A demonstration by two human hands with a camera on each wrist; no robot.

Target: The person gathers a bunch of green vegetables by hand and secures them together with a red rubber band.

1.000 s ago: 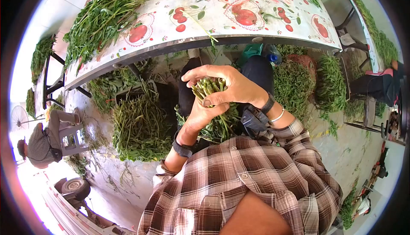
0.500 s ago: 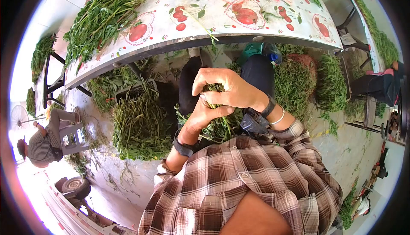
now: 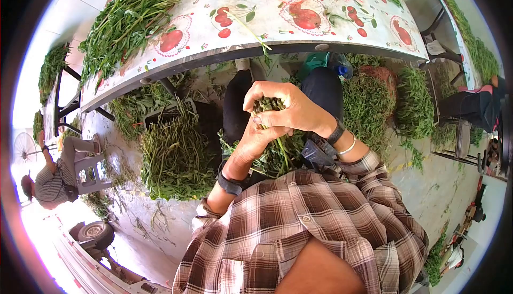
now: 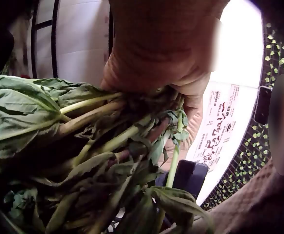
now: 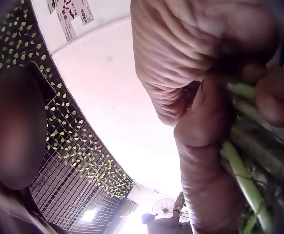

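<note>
A bundle of leafy green stems (image 3: 279, 158) is held upright over the lap, its cut ends (image 3: 269, 104) at the top. The left hand (image 3: 254, 143) grips the stems from below and the left; in the left wrist view this hand (image 4: 156, 48) wraps round them, with broad leaves (image 4: 22, 109) spilling out. Above it, the right hand (image 3: 302, 113) curls round the upper stems, thumb across the near side. Stems (image 5: 249, 187) lie against the fingers in the right wrist view. Part of the bundle is hidden by both hands.
A patterned table (image 3: 240, 24) stands in front, with greens (image 3: 125, 24) on its left. Greens fill a dark crate (image 3: 173, 158) at left; more piles (image 3: 366, 110) lie at right. A person (image 3: 53, 179) sits far left.
The right hand's fingers have drawn in around the stem tops, covering more of them than a second ago. Both hands stay together over the lap. The seated person's arm has lifted.
</note>
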